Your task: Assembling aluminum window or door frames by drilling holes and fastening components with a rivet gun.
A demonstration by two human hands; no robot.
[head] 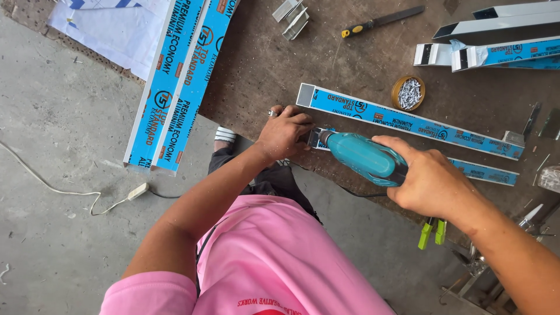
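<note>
My right hand (pixel 434 184) grips a teal electric drill (pixel 364 156), its nose pointing left at the end of a short aluminium bar wrapped in blue film (pixel 481 172). My left hand (pixel 284 131), with a ring on one finger, presses down at that bar's left end, right beside the drill's chuck. A longer blue-wrapped aluminium tube (pixel 408 121) lies just beyond, parallel, on the brown workbench (pixel 262 64).
A round tin of screws (pixel 408 93) sits behind the long tube. A yellow-handled file (pixel 382 21) and small metal brackets (pixel 291 17) lie farther back. More wrapped profiles (pixel 496 52) are at the right. Two long blue-wrapped bars (pixel 175 87) lean off the bench's left edge. Green-handled pliers (pixel 432 231) hang at the near edge. A white cable (pixel 87 195) crosses the concrete floor.
</note>
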